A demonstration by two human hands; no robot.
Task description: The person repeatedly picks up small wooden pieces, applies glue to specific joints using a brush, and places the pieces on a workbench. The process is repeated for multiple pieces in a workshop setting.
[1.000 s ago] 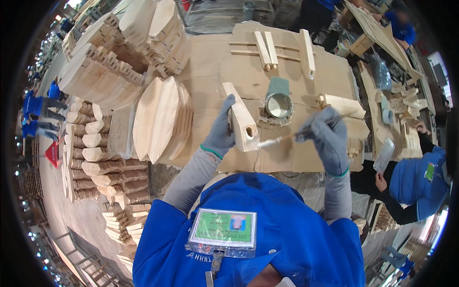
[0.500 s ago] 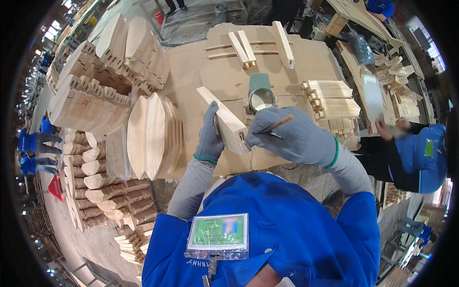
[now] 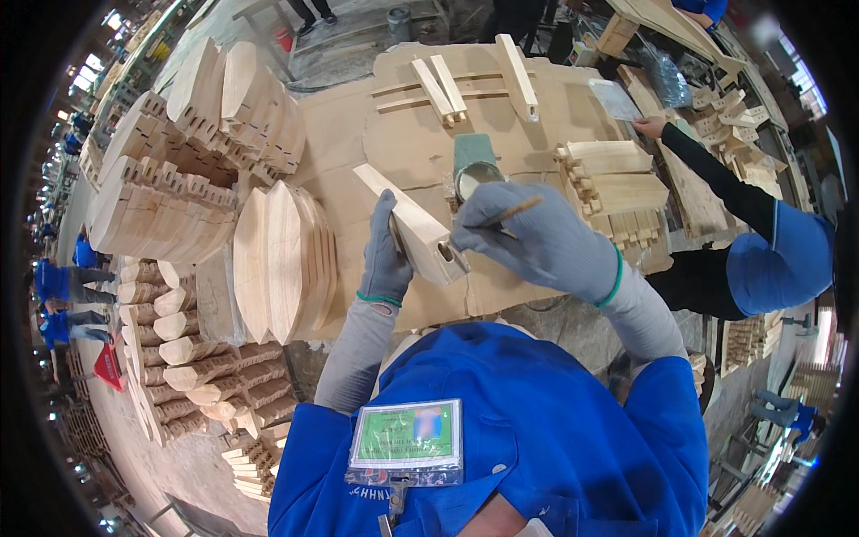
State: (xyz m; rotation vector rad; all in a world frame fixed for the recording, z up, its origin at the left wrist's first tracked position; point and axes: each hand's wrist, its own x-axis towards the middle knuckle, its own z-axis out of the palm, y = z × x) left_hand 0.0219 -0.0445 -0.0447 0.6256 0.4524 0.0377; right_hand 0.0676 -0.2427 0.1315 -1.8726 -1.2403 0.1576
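At the left edge of the cardboard-topped surface (image 3: 340, 121) stand big stacks of curved wooden pieces with little holes (image 3: 165, 210). By the near left corner is a pile of pointed wooden boards (image 3: 284, 259). Next comes the left hand (image 3: 388, 259) in a gray glove, its fingers wrapped around a wooden bar (image 3: 407, 222). The bar is held up over the surface, near the middle of the near edge. It leans, and its end with the hole is turned to the right hand (image 3: 537, 237). By the far edge, two short bars (image 3: 440, 89) lie across long thin strips (image 3: 394, 105). A green block (image 3: 474, 149) is just beside a round can (image 3: 472, 182), partly hidden by the right hand. That hand wears a gray glove too, and its fingers pinch a thin brown stick (image 3: 521, 208). I cannot tell if they touch the bar. Near the right edge are stacked pale wooden pieces (image 3: 617, 170). Past them, another person's hand (image 3: 650, 127) touches a see-through sheet (image 3: 613, 98)
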